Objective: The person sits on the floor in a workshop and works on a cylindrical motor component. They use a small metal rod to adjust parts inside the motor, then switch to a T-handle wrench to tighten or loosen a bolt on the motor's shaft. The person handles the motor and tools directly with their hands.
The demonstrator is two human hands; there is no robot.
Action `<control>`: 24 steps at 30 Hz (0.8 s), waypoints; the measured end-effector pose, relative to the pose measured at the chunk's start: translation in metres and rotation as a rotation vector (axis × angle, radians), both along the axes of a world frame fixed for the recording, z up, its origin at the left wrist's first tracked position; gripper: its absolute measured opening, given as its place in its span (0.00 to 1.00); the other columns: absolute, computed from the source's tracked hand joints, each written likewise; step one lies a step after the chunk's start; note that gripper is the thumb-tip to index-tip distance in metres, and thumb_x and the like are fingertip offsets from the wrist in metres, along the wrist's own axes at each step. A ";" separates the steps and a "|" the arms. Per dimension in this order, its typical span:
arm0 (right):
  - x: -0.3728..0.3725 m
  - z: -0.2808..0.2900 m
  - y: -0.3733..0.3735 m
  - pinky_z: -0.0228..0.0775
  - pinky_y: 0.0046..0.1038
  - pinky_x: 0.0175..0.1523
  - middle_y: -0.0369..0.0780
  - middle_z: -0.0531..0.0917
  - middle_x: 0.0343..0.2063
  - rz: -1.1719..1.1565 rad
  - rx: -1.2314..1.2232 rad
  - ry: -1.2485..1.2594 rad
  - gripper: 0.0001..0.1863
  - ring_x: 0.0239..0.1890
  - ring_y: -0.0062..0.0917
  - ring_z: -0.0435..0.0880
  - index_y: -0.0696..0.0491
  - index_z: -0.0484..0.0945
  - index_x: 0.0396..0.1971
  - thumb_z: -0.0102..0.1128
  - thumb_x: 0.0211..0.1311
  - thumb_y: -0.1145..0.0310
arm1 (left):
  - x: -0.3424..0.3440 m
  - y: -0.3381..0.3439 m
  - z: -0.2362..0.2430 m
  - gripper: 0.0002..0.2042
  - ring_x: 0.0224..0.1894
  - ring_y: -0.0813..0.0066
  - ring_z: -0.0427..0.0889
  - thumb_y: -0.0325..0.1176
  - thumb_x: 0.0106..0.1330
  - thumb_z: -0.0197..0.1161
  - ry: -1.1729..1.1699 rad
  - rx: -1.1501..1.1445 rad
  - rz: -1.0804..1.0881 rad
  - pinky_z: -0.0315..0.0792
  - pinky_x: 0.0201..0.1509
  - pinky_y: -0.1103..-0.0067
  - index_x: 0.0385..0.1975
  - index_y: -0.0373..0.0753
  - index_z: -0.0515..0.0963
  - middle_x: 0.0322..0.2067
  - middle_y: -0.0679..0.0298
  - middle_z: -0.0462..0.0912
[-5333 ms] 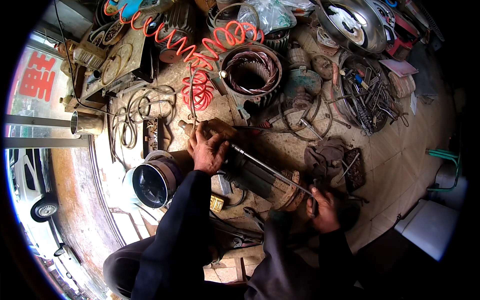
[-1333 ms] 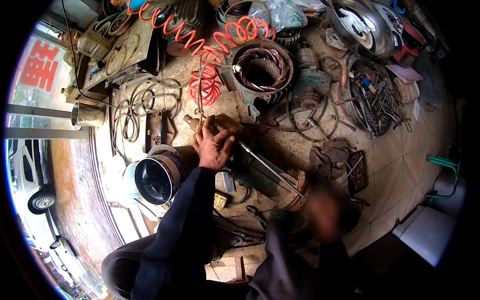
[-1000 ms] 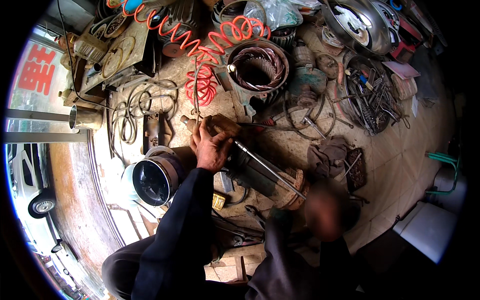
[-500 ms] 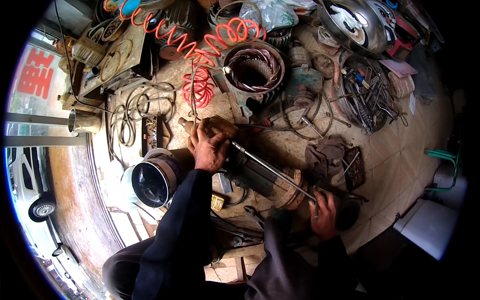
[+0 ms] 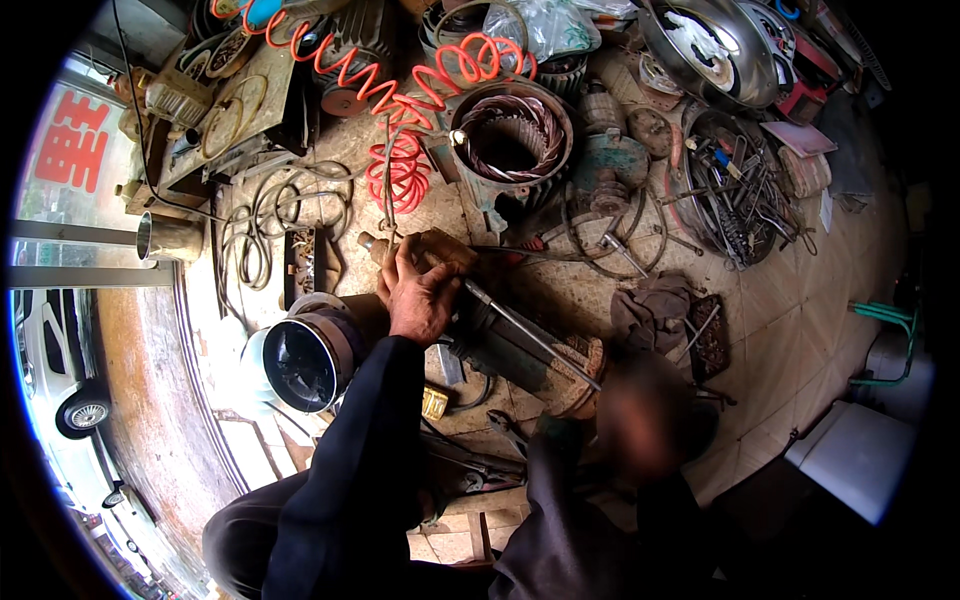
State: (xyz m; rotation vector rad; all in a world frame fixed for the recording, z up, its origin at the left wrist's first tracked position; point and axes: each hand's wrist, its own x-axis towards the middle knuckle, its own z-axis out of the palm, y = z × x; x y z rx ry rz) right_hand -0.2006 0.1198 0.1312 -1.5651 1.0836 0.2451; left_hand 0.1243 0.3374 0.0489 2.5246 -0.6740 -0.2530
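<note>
Rod (image 5: 533, 336), one; hands (image 5: 418, 302), two.

Okay, using the motor (image 5: 500, 350) as the hub: bucket (image 5: 345, 358) at 9 o'clock, cable (image 5: 252, 262) at 10, hose (image 5: 400, 175) at 11, stator (image 5: 515, 105) at 12. A heap of tools (image 5: 740, 190) sits around 2, the rag (image 5: 650, 315) closer in between 2 and 3, pliers (image 5: 507, 430) at 6.

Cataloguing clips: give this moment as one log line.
left hand: at upper end of metal rod; right hand: blurred, by rod's lower end; near: dark motor; beyond: red coiled hose
</note>
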 end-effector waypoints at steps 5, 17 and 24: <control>0.008 0.015 0.009 0.74 0.36 0.52 0.45 0.86 0.43 0.138 -0.304 -0.003 0.16 0.45 0.34 0.84 0.55 0.82 0.49 0.57 0.73 0.59 | 0.000 0.001 -0.001 0.13 0.75 0.43 0.50 0.45 0.58 0.73 -0.013 -0.017 -0.001 0.42 0.75 0.51 0.43 0.59 0.89 0.72 0.54 0.59; -0.020 -0.008 0.008 0.74 0.39 0.56 0.45 0.87 0.46 0.479 -0.802 -0.212 0.17 0.47 0.40 0.85 0.55 0.81 0.55 0.59 0.71 0.62 | -0.002 -0.003 0.005 0.14 0.75 0.46 0.51 0.40 0.58 0.73 -0.013 0.034 0.005 0.42 0.76 0.58 0.45 0.59 0.88 0.73 0.56 0.59; 0.006 0.018 -0.001 0.74 0.41 0.58 0.46 0.87 0.48 0.236 -0.238 -0.010 0.19 0.49 0.41 0.85 0.56 0.80 0.56 0.59 0.71 0.63 | -0.001 0.000 0.005 0.13 0.75 0.43 0.51 0.45 0.60 0.70 -0.033 0.035 -0.013 0.43 0.75 0.53 0.45 0.60 0.88 0.73 0.53 0.59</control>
